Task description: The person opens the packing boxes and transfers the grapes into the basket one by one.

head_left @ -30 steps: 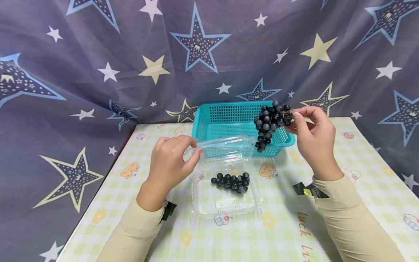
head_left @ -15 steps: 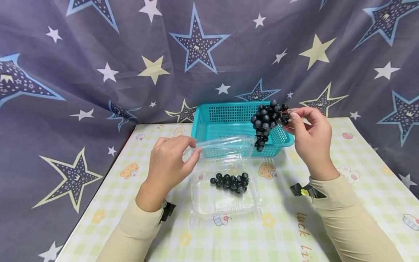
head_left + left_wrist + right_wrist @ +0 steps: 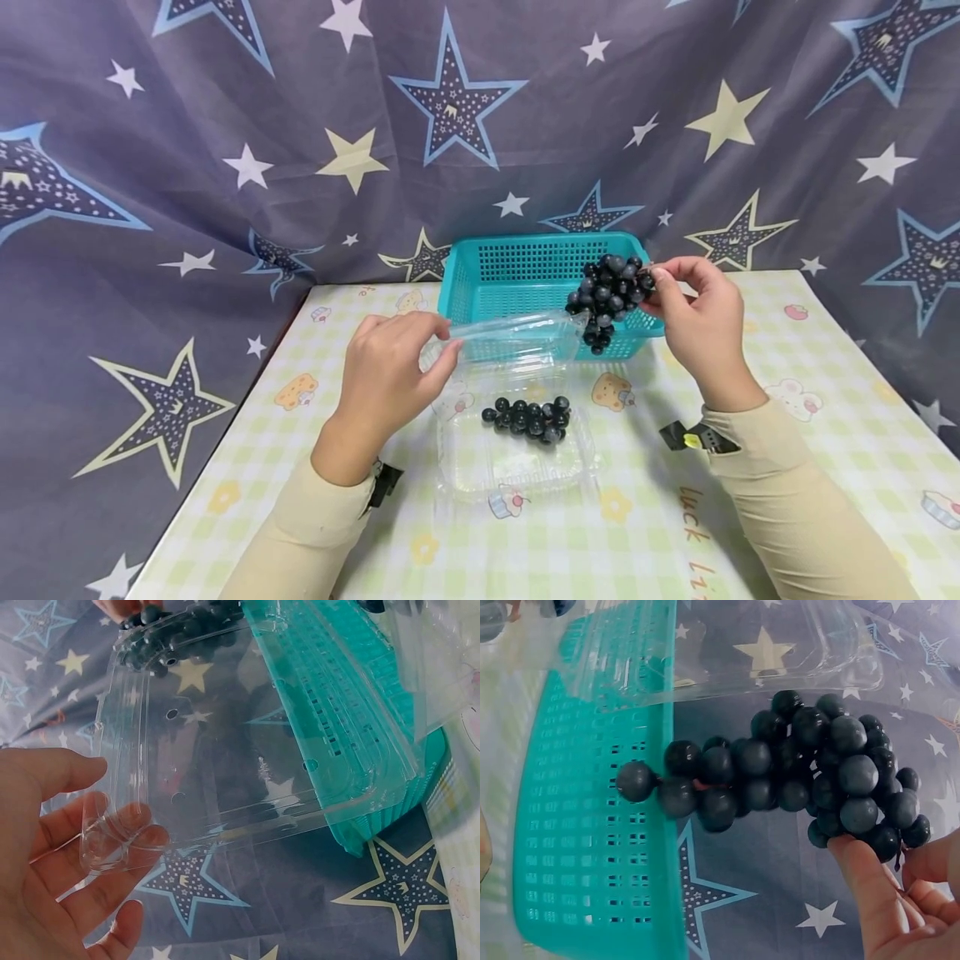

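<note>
Between thumb and fingers my right hand (image 3: 701, 325) pinches the stem end of a bunch of dark grapes (image 3: 609, 292), which hangs at the right front of the teal basket (image 3: 480, 267). In the right wrist view the bunch (image 3: 840, 769) shows whole, its narrow tip toward the basket wall. My left hand (image 3: 393, 371) holds the edge of the raised lid (image 3: 225, 750) of a clear plastic clamshell box. Inside the box's base (image 3: 487, 479) lies a second, smaller bunch of dark grapes (image 3: 528, 419), below the lid.
A checked tablecloth (image 3: 285, 475) with cartoon prints covers the table. Behind the basket hangs a dark curtain (image 3: 300, 83) patterned with stars. The basket stands near the table's back edge, close behind the raised lid.
My right hand has moved left and slightly down with the grapes, bringing them close to the lid's right end. My left hand and the lid have stayed in place.
</note>
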`<state>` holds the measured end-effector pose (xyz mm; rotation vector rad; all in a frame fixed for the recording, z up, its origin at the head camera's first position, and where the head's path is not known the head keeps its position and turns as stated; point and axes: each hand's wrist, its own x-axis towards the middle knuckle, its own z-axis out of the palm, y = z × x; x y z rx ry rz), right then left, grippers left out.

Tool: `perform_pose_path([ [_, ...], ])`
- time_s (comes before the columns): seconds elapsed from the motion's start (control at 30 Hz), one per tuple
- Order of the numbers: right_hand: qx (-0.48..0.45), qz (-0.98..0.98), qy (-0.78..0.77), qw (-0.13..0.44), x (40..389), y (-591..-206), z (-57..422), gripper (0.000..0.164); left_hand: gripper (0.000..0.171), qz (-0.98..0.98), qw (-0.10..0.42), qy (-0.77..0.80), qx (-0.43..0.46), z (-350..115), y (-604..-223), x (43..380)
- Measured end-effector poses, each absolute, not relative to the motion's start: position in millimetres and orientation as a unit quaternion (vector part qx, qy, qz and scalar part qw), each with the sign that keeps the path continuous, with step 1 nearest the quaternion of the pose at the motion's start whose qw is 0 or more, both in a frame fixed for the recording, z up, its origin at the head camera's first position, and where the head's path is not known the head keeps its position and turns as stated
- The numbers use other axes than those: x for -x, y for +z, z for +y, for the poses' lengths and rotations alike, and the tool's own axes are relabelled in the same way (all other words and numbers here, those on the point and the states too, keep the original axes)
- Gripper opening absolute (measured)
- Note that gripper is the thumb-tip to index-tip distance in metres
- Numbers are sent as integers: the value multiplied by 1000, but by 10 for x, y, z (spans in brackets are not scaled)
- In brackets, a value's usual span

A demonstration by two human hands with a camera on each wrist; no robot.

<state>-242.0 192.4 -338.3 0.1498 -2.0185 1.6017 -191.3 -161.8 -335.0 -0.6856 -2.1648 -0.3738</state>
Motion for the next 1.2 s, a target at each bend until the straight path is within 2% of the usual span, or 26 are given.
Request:
perform_pose_path([
  [0.73,-32,-794,551,255,2485,-3451,1973,25,13,-865,399,-141,271,-1615,-3334,1923],
  [1.2,-41,-843,492,212,2506,-3494,1972,24,12,-867,395,-140,271,-1624,-3349,1918],
])
